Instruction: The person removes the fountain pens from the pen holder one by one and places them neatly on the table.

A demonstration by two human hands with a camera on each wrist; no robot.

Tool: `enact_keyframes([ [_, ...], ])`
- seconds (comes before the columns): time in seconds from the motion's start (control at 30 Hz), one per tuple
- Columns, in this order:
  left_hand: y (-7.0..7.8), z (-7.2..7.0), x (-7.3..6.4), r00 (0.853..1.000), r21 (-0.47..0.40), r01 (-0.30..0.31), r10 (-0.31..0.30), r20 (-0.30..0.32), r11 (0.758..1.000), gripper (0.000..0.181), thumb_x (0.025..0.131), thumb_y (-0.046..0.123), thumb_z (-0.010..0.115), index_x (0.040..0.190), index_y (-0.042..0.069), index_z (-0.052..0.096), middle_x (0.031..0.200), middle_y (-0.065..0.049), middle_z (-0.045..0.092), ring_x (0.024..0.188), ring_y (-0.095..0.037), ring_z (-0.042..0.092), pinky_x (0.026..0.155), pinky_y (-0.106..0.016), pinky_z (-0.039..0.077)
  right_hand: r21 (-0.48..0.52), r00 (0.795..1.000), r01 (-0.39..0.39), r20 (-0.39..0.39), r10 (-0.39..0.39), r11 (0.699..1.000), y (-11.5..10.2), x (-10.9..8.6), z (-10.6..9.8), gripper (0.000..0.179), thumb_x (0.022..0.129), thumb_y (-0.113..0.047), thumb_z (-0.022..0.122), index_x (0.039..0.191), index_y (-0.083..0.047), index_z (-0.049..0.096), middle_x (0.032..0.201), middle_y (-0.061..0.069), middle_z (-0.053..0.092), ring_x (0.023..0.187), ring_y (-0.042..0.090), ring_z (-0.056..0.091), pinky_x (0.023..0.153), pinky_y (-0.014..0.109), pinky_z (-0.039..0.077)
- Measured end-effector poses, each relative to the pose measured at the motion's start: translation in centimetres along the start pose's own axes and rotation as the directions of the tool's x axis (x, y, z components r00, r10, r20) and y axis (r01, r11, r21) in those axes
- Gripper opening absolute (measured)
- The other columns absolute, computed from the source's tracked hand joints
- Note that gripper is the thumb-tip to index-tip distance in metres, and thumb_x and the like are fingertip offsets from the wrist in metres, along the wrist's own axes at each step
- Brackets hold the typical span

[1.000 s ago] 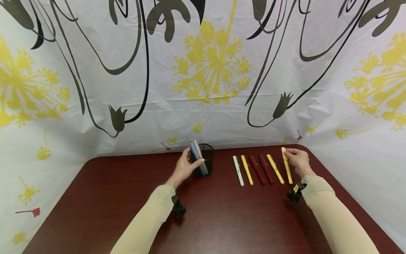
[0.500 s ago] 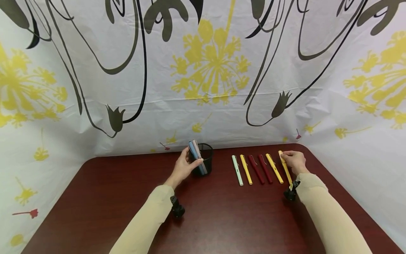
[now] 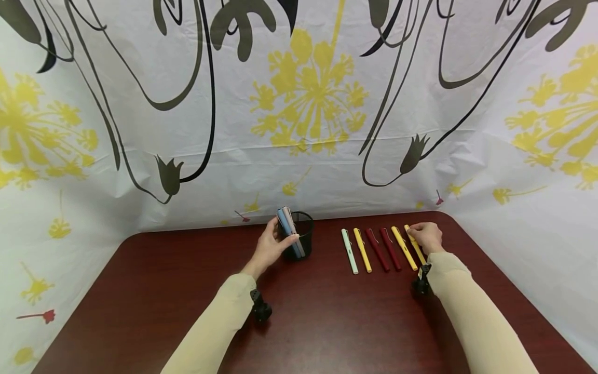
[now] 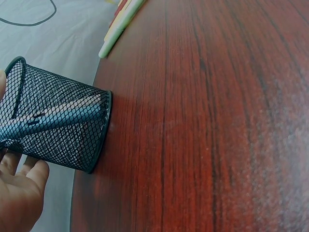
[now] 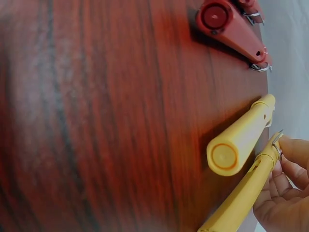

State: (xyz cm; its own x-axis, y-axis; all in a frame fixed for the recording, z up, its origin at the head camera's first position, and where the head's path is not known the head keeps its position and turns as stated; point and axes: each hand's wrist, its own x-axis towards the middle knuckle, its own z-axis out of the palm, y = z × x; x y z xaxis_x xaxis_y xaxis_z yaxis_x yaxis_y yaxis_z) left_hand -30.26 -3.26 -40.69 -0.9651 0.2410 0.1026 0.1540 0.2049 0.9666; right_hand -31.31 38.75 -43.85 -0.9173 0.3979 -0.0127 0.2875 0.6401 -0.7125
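My left hand (image 3: 270, 246) grips the side of a black mesh pen cup (image 4: 58, 140) that stands at the back of the table. Inside lean a blue pen (image 3: 284, 217) and a pale pinkish pen (image 3: 289, 215). Over on the right, my right hand (image 3: 429, 237) pinches the clip end of a yellow pen (image 5: 244, 195) between thumb and fingers. Just left of that lies another yellow pen (image 5: 241, 135), with a narrow gap between the two. Further left in the row are two dark red pens (image 3: 391, 249), a third yellow pen (image 3: 362, 250) and a pale green pen (image 3: 349, 251).
The dark reddish-brown table (image 3: 308, 322) has a rounded far right corner close to my right hand. A white patterned cloth (image 3: 224, 192) hangs right behind the table's back edge. Small black cameras (image 3: 262, 306) sit on both wrists.
My right hand has moved left with the pinched yellow pen, bringing it closer to the neighbouring yellow pen and tilting it more. The left hand has stayed on the pen cup.
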Motion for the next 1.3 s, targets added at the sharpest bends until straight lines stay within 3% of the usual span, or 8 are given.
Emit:
enact_keyframes([
  [0.27,0.63,-0.05,-0.42,1.000,-0.006,-0.002,0.002,0.009,1.000,0.080,0.088,0.017,0.067,0.148,-0.001,0.018,0.146,-0.027,0.032,0.135,-0.038,0.034,0.106,-0.049,0.035,-0.070,0.999,0.050,-0.016,-0.052,0.996,-0.62,-0.48,0.30,0.031,0.094,-0.016,0.056,0.106,0.011,0.065,0.096,0.025,0.063,0.071,0.024,0.053,0.058,0.032,0.043],
  [0.77,0.81,-0.06,-0.36,1.000,0.031,-0.018,0.017,0.007,0.999,0.079,0.088,0.019,0.068,0.148,0.000,0.020,0.145,-0.026,0.033,0.134,-0.038,0.036,0.106,-0.049,0.035,-0.096,0.999,0.028,-0.023,-0.030,0.995,-0.47,0.25,0.69,0.031,0.093,-0.017,0.055,0.107,0.009,0.065,0.112,0.028,0.060,0.097,0.043,0.054,0.077,0.049,0.045],
  [1.1,0.60,-0.15,-0.34,1.000,0.035,-0.017,0.017,0.013,0.999,0.079,0.089,0.020,0.067,0.148,0.000,0.020,0.147,-0.026,0.031,0.135,-0.038,0.034,0.107,-0.049,0.034,-0.098,0.999,0.008,-0.038,-0.012,0.995,-0.43,0.03,0.56,0.031,0.093,-0.018,0.055,0.107,0.008,0.066,0.117,0.029,0.058,0.105,0.047,0.051,0.086,0.054,0.043],
  [1.3,0.47,-0.12,-0.39,1.000,0.038,-0.016,0.016,0.004,0.999,0.078,0.088,0.020,0.068,0.148,0.000,0.021,0.146,-0.026,0.032,0.134,-0.038,0.035,0.107,-0.049,0.034,-0.094,0.998,0.012,-0.065,-0.018,0.995,-0.26,-0.12,0.52,0.031,0.093,-0.017,0.054,0.107,0.008,0.066,0.116,0.029,0.059,0.101,0.046,0.053,0.085,0.054,0.043],
])
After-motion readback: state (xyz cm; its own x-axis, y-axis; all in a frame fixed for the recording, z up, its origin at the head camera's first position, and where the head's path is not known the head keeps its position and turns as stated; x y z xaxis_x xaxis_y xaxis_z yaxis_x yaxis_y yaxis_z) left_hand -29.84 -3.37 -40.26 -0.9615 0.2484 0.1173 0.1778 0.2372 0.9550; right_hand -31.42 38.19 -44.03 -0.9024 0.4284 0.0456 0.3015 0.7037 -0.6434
